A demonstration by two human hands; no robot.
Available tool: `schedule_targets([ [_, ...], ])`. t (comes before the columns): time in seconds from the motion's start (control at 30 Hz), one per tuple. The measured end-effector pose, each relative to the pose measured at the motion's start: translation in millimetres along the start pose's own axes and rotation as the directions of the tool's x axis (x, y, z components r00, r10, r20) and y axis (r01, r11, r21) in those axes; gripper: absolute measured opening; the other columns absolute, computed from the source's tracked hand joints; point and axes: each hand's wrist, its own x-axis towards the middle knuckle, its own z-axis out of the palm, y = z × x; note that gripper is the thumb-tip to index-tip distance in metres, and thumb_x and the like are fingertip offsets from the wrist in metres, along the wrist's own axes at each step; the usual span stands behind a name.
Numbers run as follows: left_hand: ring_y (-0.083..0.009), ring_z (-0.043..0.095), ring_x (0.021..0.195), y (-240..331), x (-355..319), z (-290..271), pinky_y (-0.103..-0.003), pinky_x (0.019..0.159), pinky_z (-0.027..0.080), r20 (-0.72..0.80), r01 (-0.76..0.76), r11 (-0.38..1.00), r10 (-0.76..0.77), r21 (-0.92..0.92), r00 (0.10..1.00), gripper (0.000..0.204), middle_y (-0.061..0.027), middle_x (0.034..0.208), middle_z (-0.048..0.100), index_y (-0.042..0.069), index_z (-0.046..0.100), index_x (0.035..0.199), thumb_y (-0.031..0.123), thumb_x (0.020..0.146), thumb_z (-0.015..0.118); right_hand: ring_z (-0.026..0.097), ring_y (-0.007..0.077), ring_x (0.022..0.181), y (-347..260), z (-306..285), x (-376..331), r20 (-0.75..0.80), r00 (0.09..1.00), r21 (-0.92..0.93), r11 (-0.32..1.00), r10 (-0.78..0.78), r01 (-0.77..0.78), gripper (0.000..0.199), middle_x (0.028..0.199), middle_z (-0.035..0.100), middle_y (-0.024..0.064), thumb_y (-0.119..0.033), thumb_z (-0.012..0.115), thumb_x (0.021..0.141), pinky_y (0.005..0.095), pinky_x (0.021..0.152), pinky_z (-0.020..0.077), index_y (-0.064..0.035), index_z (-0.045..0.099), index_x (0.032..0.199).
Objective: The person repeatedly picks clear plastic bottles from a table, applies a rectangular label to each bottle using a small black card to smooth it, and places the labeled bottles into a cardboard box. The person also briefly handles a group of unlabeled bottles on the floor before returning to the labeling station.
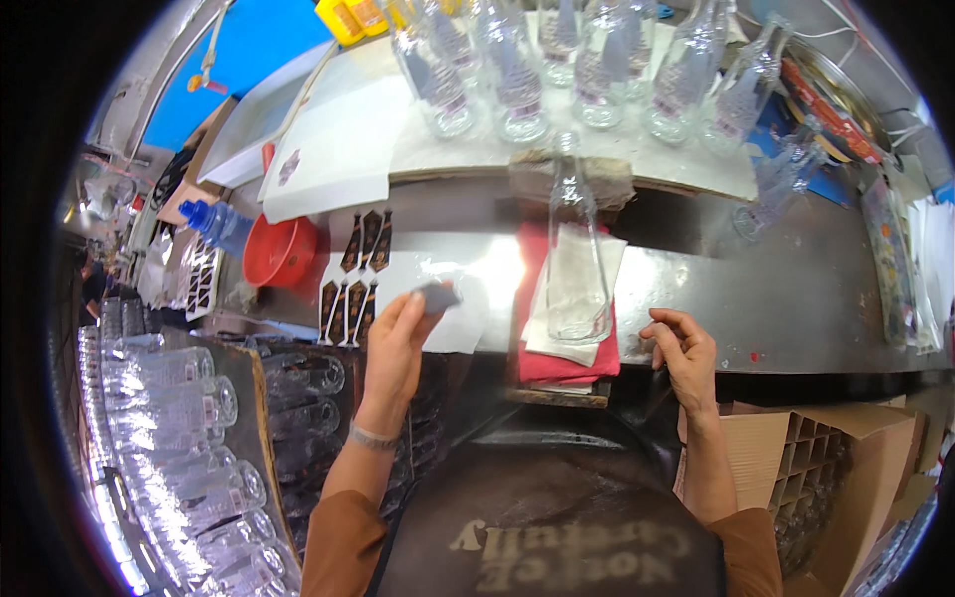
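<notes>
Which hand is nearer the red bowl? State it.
Left. The left hand is right of the red bowl, short of the bottle on the cloths; the right hand is farther right, past it.

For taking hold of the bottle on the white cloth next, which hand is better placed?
Probably the right hand: it looks empty and is nearer the bottle, just right of the white cloth. The left hand is farther off and holds a grey piece.

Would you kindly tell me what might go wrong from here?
The clear glass bottle lying on the white cloth could roll, as neither the left hand nor the right hand steadies it. The upright glass bottles beyond it stand close together, so one knock might topple several.
</notes>
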Motion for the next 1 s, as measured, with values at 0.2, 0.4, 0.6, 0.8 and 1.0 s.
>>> schedule_targets([
  [0.2, -0.0229, 0.064, 0.122, 46, 46, 107, -0.043, 0.107, 0.046, 0.532, -0.802, 0.413, 0.602, 0.431, 0.596, 0.026, -0.013, 0.132, 0.066, 0.008, 0.073, 0.116, 0.004, 0.092, 0.066, 0.054, 0.0061, 0.062, -31, 10, 14, 0.055, 0.997, -0.037, 0.998, -0.051, 0.053, 0.025, 0.094, 0.072, 0.0086, -0.009, 0.061, 0.097, 0.0206, 0.056, 0.0444, 0.0041, 0.065, 0.117],
  [0.4, -0.0289, 0.058, 0.131, 17, 24, 123, -0.049, 0.114, 0.037, 0.716, -0.859, 0.114, 0.505, 0.499, 0.483, 0.027, -0.0123, 0.135, 0.064, 0.013, 0.073, 0.11, 0.003, 0.085, 0.073, 0.054, 0.0061, 0.062, -43, 17, 29, 0.142, 0.989, -0.12, 0.991, -0.047, 0.064, 0.025, 0.098, 0.072, 0.009, -0.01, 0.06, 0.099, 0.0212, 0.058, 0.0457, 0.0032, 0.065, 0.119],
  [0.6, -0.0342, 0.036, 0.147, 3, 15, 117, -0.052, 0.12, 0.024, 0.788, -0.88, 0.167, 0.394, 0.444, 0.473, 0.034, -0.0192, 0.154, 0.044, 0.014, 0.073, 0.117, 0.024, 0.085, 0.076, 0.055, 0.0077, 0.064, -40, 33, 59, 0.247, 0.968, 0.024, 0.999, -0.045, 0.04, 0.036, 0.105, 0.071, 0.0092, -0.021, 0.055, 0.104, 0.0237, 0.06, 0.0478, 0.0034, 0.059, 0.13],
  [0.8, -0.033, 0.03, 0.15, 0, 24, 112, -0.045, 0.117, 0.03, 0.435, -0.445, 0.85, 0.3, 0.283, 0.849, 0.049, -0.0234, 0.161, 0.029, 0.009, 0.056, 0.143, 0.015, 0.096, 0.063, 0.056, 0.0073, 0.062, -50, 49, 65, 0.301, 0.945, -0.236, 0.95, -0.128, 0.204, 0.045, 0.101, 0.072, 0.011, -0.031, 0.062, 0.101, 0.0264, 0.059, 0.0475, 0.0038, 0.058, 0.129],
  [1.0, -0.0283, 0.059, 0.124, 6, 41, 124, -0.034, 0.089, 0.055, 0.412, -0.573, 0.687, 0.41, 0.448, 0.814, 0.047, -0.0256, 0.155, 0.037, 0.005, 0.054, 0.143, 0.011, 0.097, 0.061, 0.053, 0.0074, 0.054, -67, 57, 55, 0.273, 0.941, -0.391, 0.871, -0.2, 0.298, 0.052, 0.104, 0.071, 0.0141, -0.028, 0.075, 0.09, 0.0286, 0.054, 0.0455, 0.0046, 0.058, 0.127],
])
